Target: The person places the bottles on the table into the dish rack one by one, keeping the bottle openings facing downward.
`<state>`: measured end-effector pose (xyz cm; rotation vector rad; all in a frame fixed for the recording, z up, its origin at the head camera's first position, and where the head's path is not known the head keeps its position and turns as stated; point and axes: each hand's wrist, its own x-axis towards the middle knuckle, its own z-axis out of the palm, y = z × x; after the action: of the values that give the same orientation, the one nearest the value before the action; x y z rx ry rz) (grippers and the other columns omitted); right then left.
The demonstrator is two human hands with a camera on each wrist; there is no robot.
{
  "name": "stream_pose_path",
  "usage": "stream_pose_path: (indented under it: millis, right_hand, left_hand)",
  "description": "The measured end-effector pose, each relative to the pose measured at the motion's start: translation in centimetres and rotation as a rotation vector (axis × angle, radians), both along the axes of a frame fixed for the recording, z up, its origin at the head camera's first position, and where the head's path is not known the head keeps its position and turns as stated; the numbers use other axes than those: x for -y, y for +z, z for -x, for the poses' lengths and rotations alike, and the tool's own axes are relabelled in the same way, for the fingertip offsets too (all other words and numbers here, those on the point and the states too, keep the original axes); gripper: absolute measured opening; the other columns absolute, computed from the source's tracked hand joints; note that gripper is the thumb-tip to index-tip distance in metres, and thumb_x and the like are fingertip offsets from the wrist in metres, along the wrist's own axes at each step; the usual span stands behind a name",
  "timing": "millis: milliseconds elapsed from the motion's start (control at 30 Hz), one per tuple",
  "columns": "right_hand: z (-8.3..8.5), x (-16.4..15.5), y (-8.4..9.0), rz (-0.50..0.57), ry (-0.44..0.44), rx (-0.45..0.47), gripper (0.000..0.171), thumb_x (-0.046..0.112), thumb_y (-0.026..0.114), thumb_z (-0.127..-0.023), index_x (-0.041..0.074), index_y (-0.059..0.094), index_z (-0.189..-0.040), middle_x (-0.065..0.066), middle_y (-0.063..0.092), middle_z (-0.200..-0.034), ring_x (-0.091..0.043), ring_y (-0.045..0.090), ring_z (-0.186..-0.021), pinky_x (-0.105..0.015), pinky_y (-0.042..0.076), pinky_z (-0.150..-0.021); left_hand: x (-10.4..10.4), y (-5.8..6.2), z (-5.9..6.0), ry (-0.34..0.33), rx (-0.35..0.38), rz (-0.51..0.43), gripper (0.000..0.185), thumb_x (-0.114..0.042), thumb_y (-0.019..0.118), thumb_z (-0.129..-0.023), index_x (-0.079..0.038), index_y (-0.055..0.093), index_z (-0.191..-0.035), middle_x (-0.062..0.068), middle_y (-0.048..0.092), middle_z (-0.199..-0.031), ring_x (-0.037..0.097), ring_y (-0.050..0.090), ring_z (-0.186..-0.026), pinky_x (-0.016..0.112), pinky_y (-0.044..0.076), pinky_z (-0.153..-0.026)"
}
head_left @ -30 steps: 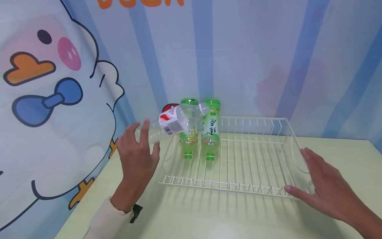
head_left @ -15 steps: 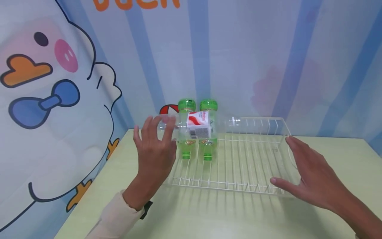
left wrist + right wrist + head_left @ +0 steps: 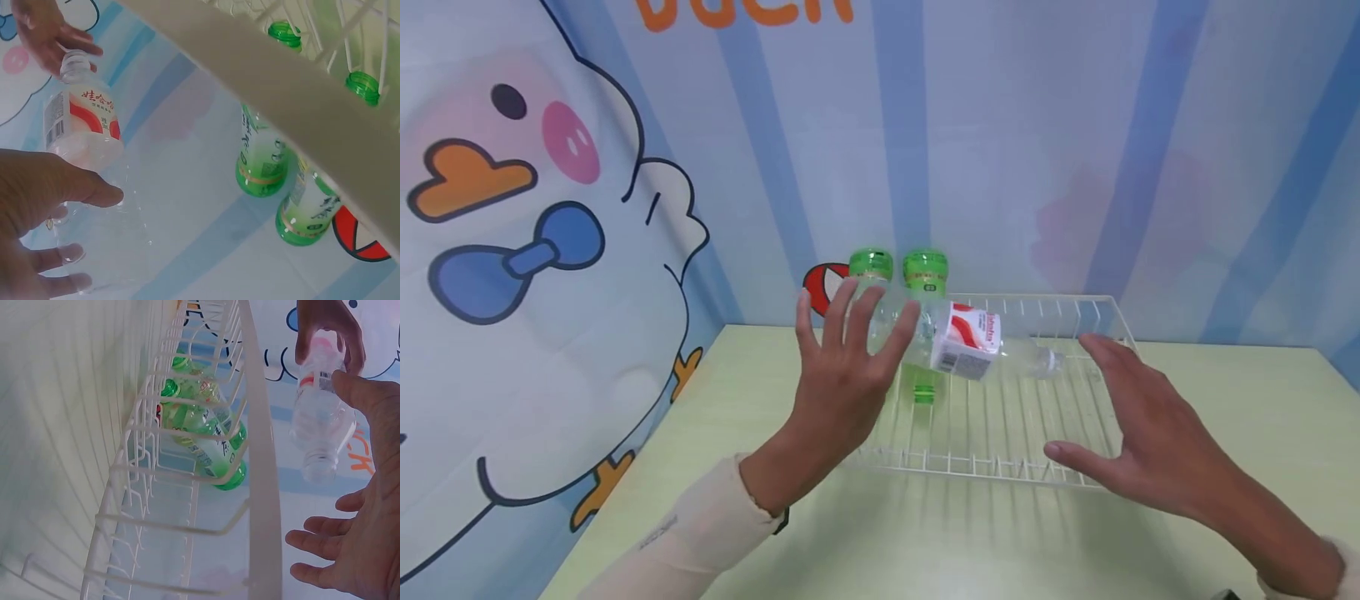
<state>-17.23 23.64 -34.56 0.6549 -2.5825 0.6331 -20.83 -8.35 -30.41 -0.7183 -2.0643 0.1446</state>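
My left hand [image 3: 842, 383] grips the base end of a clear plastic bottle [image 3: 973, 333] with a red and white label. In the left wrist view, my thumb [image 3: 94, 187] lies on one side of the bottle, with fingertips on the other. Held sideways over the white wire rack [image 3: 1037, 297], the bottle points its uncapped neck right and slightly down. My right hand [image 3: 1142, 442] has its thumb and fingers spread near that neck, holding nothing. Two green-labelled bottles [image 3: 925, 267] lie in the rack's left part, necks toward me; the held bottle and left hand partly hide them.
The rack stands on a pale yellow-green table [image 3: 970, 550]. Behind it hangs a blue-striped backdrop [image 3: 1000, 150] with a cartoon duck [image 3: 550, 375] on the left. The rack's raised wire sides surround the green bottles.
My left hand has carried the clear bottle rightward across the rack, its neck swinging from up-right to slightly down. My right hand has moved left, toward the neck.
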Motion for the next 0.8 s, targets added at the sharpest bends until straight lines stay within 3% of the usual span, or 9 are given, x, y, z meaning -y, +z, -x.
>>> stream_pose_path:
  millis: [500, 633, 800]
  right_hand:
    - [0.1, 1.4, 0.2, -0.003, 0.05, -0.06, 0.107, 0.046, 0.086, -0.073, 0.018, 0.025, -0.157, -0.009, 0.046, -0.149, -0.037, 0.048, -0.127, -0.066, 0.043, -0.091]
    - [0.2, 1.6, 0.1, 0.017, 0.064, -0.075, 0.099, 0.039, 0.087, -0.074, 0.017, 0.033, -0.154, -0.007, 0.054, -0.141, -0.033, 0.054, -0.119, -0.062, 0.046, -0.088]
    - [0.2, 1.8, -0.1, 0.019, 0.061, -0.093, 0.087, 0.031, 0.086, -0.075, 0.012, 0.043, -0.148, -0.006, 0.062, -0.123, -0.029, 0.058, -0.108, -0.054, 0.049, -0.08]
  left_hand:
    - [-2.5, -0.4, 0.0, -0.095, -0.114, 0.13, 0.065, -0.024, 0.081, -0.074, -0.019, 0.059, -0.134, 0.017, 0.05, -0.135, 0.039, 0.041, -0.133, 0.071, 0.025, -0.106]
    - [-3.1, -0.5, -0.3, -0.127, -0.121, 0.162, 0.064, -0.03, 0.081, -0.076, -0.019, 0.059, -0.135, 0.017, 0.051, -0.135, 0.039, 0.041, -0.133, 0.072, 0.025, -0.106]
    - [-4.0, -0.6, -0.5, -0.189, -0.151, 0.155, 0.055, -0.026, 0.079, -0.079, -0.019, 0.063, -0.131, 0.016, 0.053, -0.132, 0.039, 0.044, -0.131, 0.073, 0.026, -0.105]
